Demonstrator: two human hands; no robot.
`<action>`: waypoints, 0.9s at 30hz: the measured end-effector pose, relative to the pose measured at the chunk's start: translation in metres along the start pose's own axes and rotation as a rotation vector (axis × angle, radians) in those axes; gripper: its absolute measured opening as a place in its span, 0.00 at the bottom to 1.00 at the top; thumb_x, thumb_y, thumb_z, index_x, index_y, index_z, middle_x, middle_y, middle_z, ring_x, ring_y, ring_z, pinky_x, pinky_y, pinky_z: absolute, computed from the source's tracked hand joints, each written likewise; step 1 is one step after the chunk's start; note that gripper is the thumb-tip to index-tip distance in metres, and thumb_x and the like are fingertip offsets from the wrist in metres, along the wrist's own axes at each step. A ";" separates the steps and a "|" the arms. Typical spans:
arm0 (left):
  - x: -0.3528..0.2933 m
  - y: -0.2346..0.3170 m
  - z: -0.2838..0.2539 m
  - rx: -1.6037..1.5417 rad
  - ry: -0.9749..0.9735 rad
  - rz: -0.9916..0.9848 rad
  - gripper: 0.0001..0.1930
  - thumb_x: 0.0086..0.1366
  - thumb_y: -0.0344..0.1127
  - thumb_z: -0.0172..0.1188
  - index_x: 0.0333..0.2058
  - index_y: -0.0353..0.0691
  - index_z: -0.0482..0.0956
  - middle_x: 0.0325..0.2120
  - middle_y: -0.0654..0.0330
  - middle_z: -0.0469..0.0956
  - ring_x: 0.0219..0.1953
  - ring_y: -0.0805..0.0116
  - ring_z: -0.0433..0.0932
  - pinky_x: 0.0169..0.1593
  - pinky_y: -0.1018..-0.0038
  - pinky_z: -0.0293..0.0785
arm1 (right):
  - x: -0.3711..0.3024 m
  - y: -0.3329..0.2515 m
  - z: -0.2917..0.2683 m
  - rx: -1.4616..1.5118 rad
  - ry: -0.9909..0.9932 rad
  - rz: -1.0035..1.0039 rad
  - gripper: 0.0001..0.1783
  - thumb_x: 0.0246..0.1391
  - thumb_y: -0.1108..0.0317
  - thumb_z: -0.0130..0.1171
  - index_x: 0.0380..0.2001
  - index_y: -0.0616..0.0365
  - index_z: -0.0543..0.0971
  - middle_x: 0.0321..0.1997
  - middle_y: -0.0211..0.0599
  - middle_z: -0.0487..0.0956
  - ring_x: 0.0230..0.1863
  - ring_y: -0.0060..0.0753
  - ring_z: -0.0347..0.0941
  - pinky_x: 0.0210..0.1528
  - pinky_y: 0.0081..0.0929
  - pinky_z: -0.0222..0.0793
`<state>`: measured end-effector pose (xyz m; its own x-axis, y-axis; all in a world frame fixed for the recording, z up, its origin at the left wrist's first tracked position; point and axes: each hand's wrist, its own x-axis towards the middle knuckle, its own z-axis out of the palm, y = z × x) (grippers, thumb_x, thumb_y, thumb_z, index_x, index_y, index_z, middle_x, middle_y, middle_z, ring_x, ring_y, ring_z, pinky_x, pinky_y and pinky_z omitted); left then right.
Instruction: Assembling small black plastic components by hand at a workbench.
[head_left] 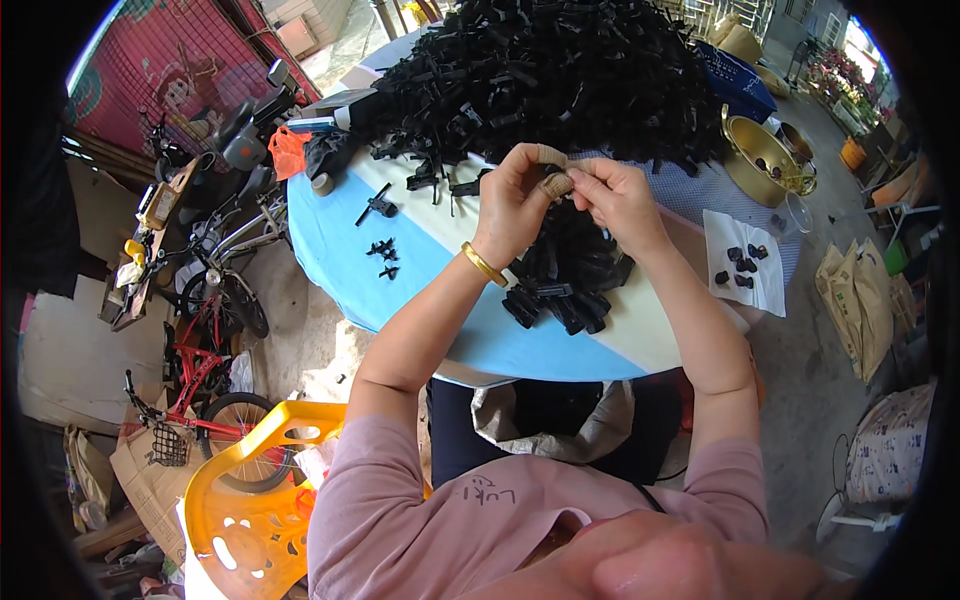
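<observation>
My left hand (514, 205), with a gold bangle at the wrist, and my right hand (622, 203) meet above the table, fingertips pinched together. Beige tape wraps some of the fingers. Whatever sits between the fingertips is too small and covered to make out. Just below the hands lies a small heap of black plastic pieces (560, 300). A far larger pile of black plastic parts (540, 80) rises behind them. To the left, a single black part (378, 206) and several tiny black pieces (384, 250) rest on the blue and cream tablecloth (335, 250).
On the right, a white sheet (770, 290) bears several small dark pieces, near a gold pot (750, 190) and a blue basket (740, 85). A grey sack (500, 425) hangs open at my lap. A yellow chair (215, 500) and red bicycle (190, 370) stand left.
</observation>
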<state>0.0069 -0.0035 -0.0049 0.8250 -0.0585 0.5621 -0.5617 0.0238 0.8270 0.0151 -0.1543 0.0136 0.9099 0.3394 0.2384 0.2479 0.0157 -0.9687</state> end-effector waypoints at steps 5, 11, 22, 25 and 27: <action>0.000 0.001 0.004 0.195 0.036 0.130 0.14 0.51 0.20 0.58 0.38 0.34 0.71 0.30 0.58 0.77 0.33 0.74 0.78 0.37 0.80 0.73 | 0.002 0.000 -0.004 -0.082 -0.017 -0.043 0.08 0.54 0.67 0.51 0.31 0.59 0.76 0.17 0.21 0.69 0.14 0.07 0.55 0.14 0.08 0.49; -0.001 0.016 0.010 0.383 0.076 0.079 0.27 0.48 0.23 0.62 0.48 0.39 0.65 0.32 0.55 0.77 0.33 0.64 0.79 0.37 0.74 0.74 | 0.004 -0.003 -0.007 -0.264 0.156 -0.400 0.09 0.45 0.71 0.61 0.32 0.60 0.76 0.20 0.21 0.71 0.18 0.08 0.58 0.19 0.10 0.54; 0.012 0.020 -0.026 -0.156 -0.263 -0.202 0.22 0.51 0.21 0.60 0.46 0.32 0.67 0.36 0.61 0.74 0.39 0.74 0.73 0.44 0.76 0.72 | 0.011 0.004 -0.026 0.004 0.094 -0.243 0.11 0.48 0.71 0.59 0.36 0.63 0.76 0.31 0.26 0.76 0.29 0.13 0.69 0.30 0.11 0.65; 0.015 0.012 -0.031 -0.386 -0.412 -0.308 0.14 0.51 0.22 0.60 0.37 0.33 0.70 0.30 0.60 0.75 0.33 0.73 0.75 0.43 0.76 0.74 | 0.010 0.001 -0.021 0.123 -0.052 -0.135 0.11 0.49 0.72 0.58 0.37 0.61 0.76 0.30 0.26 0.76 0.32 0.14 0.70 0.34 0.12 0.66; 0.012 0.014 -0.024 -0.467 -0.402 -0.376 0.12 0.51 0.22 0.60 0.34 0.33 0.70 0.30 0.60 0.74 0.33 0.72 0.76 0.42 0.76 0.75 | 0.009 0.000 -0.023 0.115 -0.095 -0.170 0.10 0.49 0.72 0.58 0.37 0.61 0.76 0.30 0.26 0.76 0.32 0.14 0.70 0.35 0.12 0.66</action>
<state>0.0102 0.0203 0.0139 0.8203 -0.5072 0.2644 -0.0853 0.3486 0.9334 0.0307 -0.1726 0.0171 0.8217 0.4096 0.3963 0.3504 0.1852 -0.9181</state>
